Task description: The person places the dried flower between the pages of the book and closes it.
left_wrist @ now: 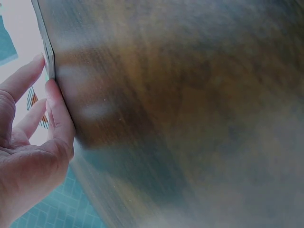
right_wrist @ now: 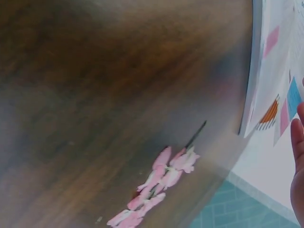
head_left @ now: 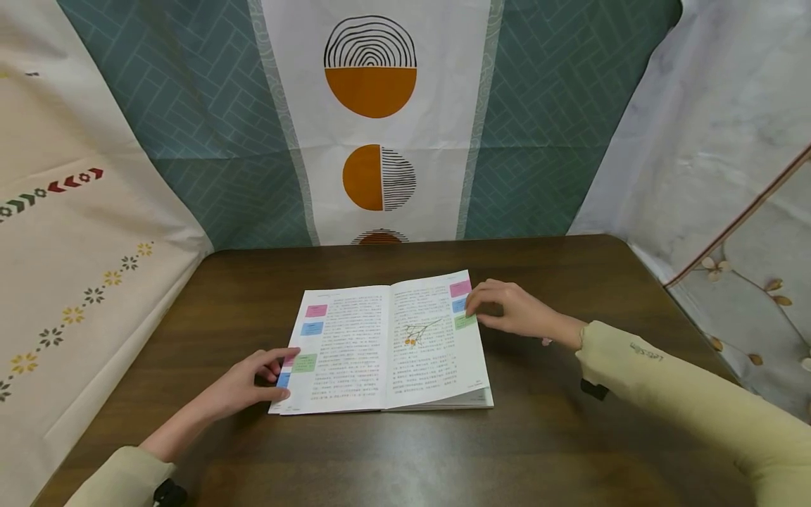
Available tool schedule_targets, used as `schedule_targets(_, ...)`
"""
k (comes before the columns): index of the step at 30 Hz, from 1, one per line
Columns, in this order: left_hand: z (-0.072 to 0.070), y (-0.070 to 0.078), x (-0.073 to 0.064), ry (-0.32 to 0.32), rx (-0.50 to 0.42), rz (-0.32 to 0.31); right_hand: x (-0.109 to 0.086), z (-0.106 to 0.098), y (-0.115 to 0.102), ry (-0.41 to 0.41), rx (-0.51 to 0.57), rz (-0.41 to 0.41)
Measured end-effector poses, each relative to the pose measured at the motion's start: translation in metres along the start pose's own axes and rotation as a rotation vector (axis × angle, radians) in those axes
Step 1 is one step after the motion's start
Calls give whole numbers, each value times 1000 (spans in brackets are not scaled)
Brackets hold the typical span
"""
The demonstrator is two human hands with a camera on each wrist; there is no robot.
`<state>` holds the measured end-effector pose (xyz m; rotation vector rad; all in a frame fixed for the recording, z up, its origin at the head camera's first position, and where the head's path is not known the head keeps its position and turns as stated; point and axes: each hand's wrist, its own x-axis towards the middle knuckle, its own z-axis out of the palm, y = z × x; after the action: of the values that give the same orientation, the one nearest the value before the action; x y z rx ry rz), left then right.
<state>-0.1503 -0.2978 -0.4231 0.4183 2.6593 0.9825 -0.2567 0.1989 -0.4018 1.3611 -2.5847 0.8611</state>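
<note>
An open book (head_left: 355, 352) lies on the dark wooden table, with printed text on both pages and pink, blue and green sticky notes along its outer margins. My left hand (head_left: 243, 384) holds the left edge, thumb and index finger over the page margin and other fingers curled by the edge. In the left wrist view the left hand (left_wrist: 35, 128) is against the book's side. My right hand (head_left: 516, 308) pinches the outer margin of a right page (head_left: 437, 352), which stands raised above the pages under it. Only part of the right hand (right_wrist: 298, 156) shows in the right wrist view.
A sprig of pink flowers (right_wrist: 156, 180) lies on the table to the right of the book, mostly hidden under the right wrist in the head view. A patterned teal and white cloth (head_left: 538, 127) hangs behind the table (head_left: 266, 271). Light cloths hang at both sides.
</note>
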Motion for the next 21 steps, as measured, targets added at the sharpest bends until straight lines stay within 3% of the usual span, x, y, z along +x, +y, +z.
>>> schedule_targets(11, 1, -2, 0, 3, 1, 2, 21, -8, -1, 31, 49, -8)
schedule_targets(21, 1, -3, 0, 4, 7, 6, 48, -15, -11, 91, 47, -128)
